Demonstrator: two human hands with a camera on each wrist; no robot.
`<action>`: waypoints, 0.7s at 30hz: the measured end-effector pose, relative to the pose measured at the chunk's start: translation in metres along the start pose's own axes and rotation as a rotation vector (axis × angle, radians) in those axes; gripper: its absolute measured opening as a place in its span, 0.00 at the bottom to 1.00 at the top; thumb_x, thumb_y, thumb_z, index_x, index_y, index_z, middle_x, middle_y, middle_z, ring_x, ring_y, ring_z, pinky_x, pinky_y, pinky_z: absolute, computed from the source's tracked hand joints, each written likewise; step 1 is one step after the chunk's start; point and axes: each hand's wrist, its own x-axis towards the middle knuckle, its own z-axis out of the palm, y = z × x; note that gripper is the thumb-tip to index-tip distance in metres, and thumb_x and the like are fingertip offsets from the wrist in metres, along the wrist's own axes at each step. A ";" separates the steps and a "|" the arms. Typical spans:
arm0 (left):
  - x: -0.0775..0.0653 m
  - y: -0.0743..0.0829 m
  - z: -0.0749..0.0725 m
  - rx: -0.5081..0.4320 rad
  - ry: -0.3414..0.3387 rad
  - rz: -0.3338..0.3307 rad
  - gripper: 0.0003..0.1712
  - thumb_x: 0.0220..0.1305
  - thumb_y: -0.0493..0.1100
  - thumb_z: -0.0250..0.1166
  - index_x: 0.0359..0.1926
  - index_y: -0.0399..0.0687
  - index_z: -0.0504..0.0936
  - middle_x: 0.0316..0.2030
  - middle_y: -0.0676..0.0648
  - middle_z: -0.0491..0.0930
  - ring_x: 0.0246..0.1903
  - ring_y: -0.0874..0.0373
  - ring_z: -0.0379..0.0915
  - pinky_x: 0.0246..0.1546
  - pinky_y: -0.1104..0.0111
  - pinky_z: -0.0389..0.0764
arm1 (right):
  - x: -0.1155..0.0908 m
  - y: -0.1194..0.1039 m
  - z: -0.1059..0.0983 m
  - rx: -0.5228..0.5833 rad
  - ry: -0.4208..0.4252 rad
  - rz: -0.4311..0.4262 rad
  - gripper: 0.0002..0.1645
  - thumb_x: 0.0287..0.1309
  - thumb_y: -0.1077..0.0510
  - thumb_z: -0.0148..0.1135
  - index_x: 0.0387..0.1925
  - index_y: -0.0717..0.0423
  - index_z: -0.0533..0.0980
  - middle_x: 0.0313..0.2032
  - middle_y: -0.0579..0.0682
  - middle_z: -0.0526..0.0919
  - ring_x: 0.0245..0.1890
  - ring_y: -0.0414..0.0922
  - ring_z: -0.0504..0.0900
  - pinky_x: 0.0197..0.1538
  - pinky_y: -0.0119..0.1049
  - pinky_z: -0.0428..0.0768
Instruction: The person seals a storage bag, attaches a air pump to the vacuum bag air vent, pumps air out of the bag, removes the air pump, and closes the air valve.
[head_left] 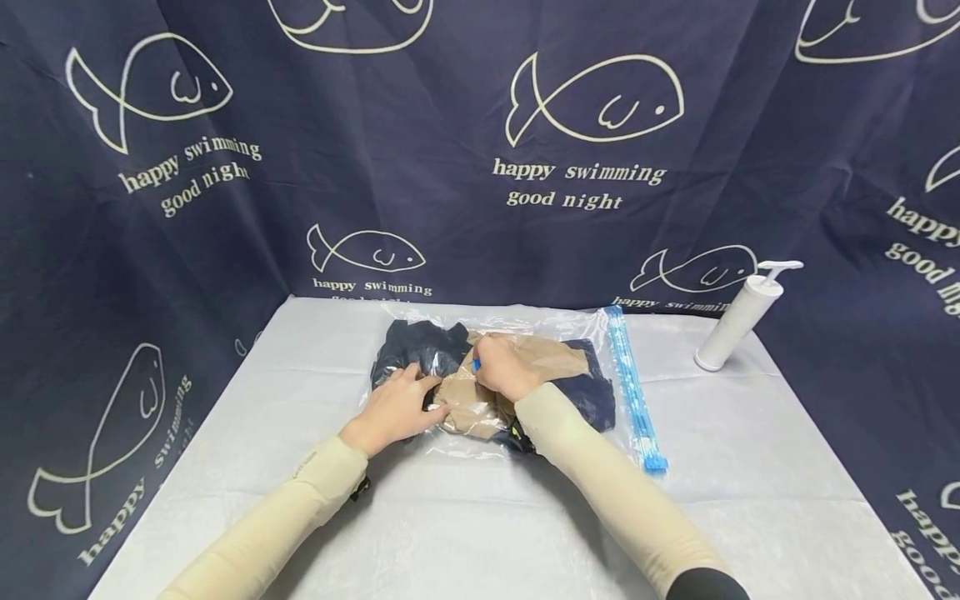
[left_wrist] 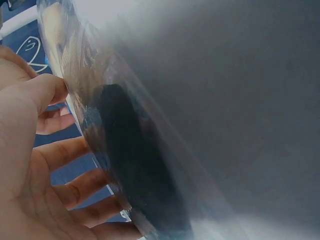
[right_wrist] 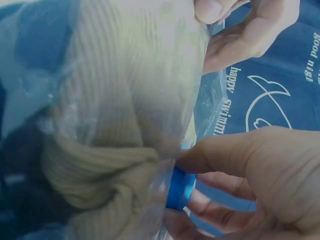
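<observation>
A clear plastic storage bag (head_left: 453,450) lies flat on the table, with a blue zip edge (head_left: 633,392) along its right side. Inside are a black garment (head_left: 420,343), a tan ribbed garment (head_left: 551,357) and a navy one (head_left: 591,402). My right hand (head_left: 504,367) pinches a round blue valve cap (right_wrist: 181,189) on the bag's top between thumb and fingers. Just left of it, my left hand (head_left: 393,408) rests on the bag with its fingers spread, as the left wrist view also shows.
A white hand pump (head_left: 738,325) stands upright at the table's back right, its handle on top. The white-covered table (head_left: 465,533) meets dark blue curtains (head_left: 450,167) printed with fish at the back and sides.
</observation>
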 end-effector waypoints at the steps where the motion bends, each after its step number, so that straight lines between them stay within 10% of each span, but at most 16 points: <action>1: 0.000 0.000 0.000 0.000 0.004 0.002 0.35 0.65 0.66 0.64 0.64 0.50 0.82 0.51 0.37 0.77 0.48 0.39 0.79 0.45 0.45 0.84 | 0.000 0.000 0.000 -0.002 0.001 -0.013 0.06 0.53 0.68 0.69 0.34 0.58 0.85 0.39 0.54 0.83 0.42 0.52 0.81 0.50 0.44 0.82; 10: 0.001 0.000 0.001 0.005 0.005 -0.006 0.36 0.65 0.67 0.63 0.65 0.50 0.82 0.51 0.37 0.77 0.48 0.39 0.79 0.43 0.45 0.85 | -0.009 -0.004 -0.006 0.013 -0.004 0.040 0.28 0.54 0.60 0.71 0.57 0.60 0.77 0.59 0.66 0.70 0.57 0.61 0.73 0.60 0.53 0.80; 15: 0.002 -0.002 0.002 0.002 0.025 -0.009 0.35 0.63 0.66 0.65 0.63 0.50 0.82 0.51 0.37 0.77 0.48 0.40 0.79 0.44 0.45 0.85 | -0.006 -0.007 -0.008 0.074 -0.004 0.167 0.15 0.65 0.54 0.65 0.43 0.62 0.78 0.50 0.64 0.74 0.46 0.54 0.77 0.52 0.48 0.83; 21: 0.002 -0.001 0.001 -0.024 0.012 -0.004 0.35 0.64 0.65 0.65 0.64 0.50 0.82 0.53 0.36 0.78 0.52 0.39 0.78 0.50 0.45 0.83 | -0.002 -0.004 -0.004 0.019 -0.010 0.074 0.15 0.63 0.64 0.64 0.24 0.53 0.68 0.31 0.52 0.71 0.31 0.48 0.71 0.38 0.40 0.76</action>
